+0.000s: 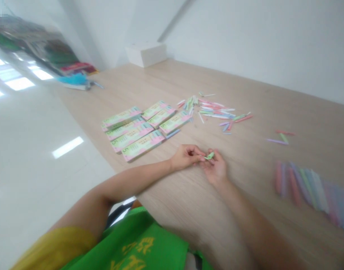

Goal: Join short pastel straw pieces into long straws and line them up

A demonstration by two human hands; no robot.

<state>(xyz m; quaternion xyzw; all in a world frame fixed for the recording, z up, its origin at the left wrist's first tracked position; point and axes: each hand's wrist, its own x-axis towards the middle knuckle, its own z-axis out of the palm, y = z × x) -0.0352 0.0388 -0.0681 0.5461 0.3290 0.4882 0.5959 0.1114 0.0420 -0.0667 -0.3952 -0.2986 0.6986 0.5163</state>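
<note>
My left hand [183, 156] and my right hand [217, 169] meet above the table, close in front of my body. A small light-green piece [210, 155] is between their fingertips. Its narrow end points towards my left thumb and finger, which are pinched on it. The fingers of my right hand curl around its thicker end. Blur hides what kind of thing it is. Beyond my left hand lie several flat green-and-pink boxes [144, 144] marked with a 5. Past both hands, loose thin coloured sticks [217, 108] are scattered in a pile.
A row of thicker pastel sticks [315, 191], blurred, lies at the right. Three thin sticks [281, 140] lie apart behind it. A white box [146, 54] stands by the wall. A blue item [73, 79] sits at the table's far left edge, above shiny floor.
</note>
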